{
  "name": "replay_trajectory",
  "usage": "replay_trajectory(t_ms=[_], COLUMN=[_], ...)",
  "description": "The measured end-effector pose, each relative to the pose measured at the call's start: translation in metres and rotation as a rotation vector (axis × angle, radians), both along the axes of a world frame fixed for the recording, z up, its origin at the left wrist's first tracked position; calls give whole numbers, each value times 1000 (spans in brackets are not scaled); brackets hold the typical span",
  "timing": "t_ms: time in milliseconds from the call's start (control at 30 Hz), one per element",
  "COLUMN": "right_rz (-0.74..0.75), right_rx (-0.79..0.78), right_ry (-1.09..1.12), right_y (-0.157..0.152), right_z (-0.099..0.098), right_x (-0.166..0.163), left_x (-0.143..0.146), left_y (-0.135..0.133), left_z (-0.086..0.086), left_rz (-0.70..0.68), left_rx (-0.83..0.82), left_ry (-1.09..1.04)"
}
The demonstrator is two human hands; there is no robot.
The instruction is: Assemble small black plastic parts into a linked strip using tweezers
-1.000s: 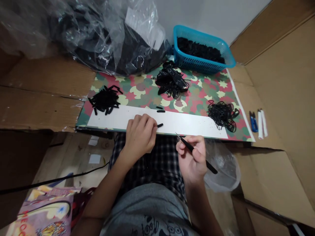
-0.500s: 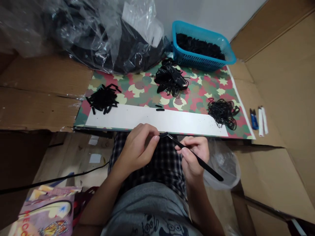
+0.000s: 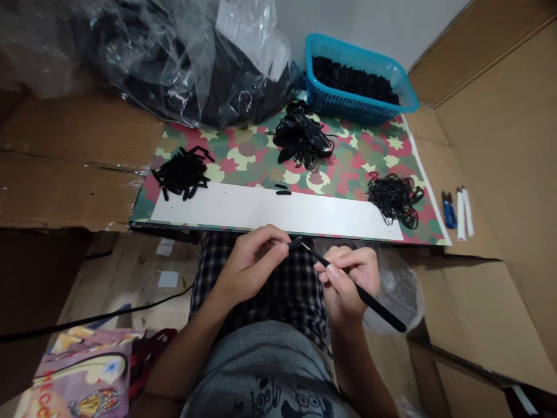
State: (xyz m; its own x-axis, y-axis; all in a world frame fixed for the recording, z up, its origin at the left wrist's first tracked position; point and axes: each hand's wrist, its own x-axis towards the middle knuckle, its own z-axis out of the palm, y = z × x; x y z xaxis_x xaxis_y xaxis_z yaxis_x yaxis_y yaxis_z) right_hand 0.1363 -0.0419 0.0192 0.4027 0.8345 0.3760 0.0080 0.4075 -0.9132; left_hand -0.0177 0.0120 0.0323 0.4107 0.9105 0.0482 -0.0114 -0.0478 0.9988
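Fingers (image 3: 278, 235) outside basket (image 3: 348, 105) (black pieces (image 3: 354, 79) inside)

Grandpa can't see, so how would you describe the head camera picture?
A person's left hand holds a small black piece; the right hand holds a slim black tool, its tip at the piece. Beyond sit three black piles and a blue basket.

On the tabletop (image 3: 374, 157), 2 strips (image 3: 284, 192) lie between the left heap (image 3: 181, 173) and right pile (image 3: 394, 198), a basket (image 3: 348, 104) behind.
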Motion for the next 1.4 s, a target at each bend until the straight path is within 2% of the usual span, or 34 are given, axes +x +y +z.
replay_trajectory(t_ms=[167, 300, 433, 533, 633, 767, 900, 1033, 1200, 1300, 1400], right_rz=[-1, 69, 112, 100, 56, 2, 6, -9, 30, 103, 143], right_rx=[-23, -48, -43, -37, -35, -38, -23, -22, -31, -28, -76], right_ry=[15, 38, 22, -3, -46, -91, -93, -139, -174, -235, -337], right_y=[-2, -1, 1, 3, 3, 1, -1, -3, -5, -7, -10], right_z=[-1, -2, -1, 1, 4, 4, 3, 3, 4, 3, -3], right_x=[-1, -3, -6, -6, -6, -6, -6, -6, -6, -7, -5], left_x=[1, 3, 7, 9, 9, 5, 2, 1, 3, 5, 4], left_y=[-3, -4, -3, -2, -1, 0, -1, -3, -12, -16, -15], left_z=[0, -8, -16, -18, -18, -19, -19, -16, -15, -17, -17], left_rz=[37, 66, 107, 108, 98, 37, 24, 130, 321, 433, 534], left_rx=[-114, -167, -309, -419, -454, -372, -144, 167, 407, 424, 315], left_ry=[-106, -244, -399, -448, -446, -403, -264, -67, 51, -21, -159])
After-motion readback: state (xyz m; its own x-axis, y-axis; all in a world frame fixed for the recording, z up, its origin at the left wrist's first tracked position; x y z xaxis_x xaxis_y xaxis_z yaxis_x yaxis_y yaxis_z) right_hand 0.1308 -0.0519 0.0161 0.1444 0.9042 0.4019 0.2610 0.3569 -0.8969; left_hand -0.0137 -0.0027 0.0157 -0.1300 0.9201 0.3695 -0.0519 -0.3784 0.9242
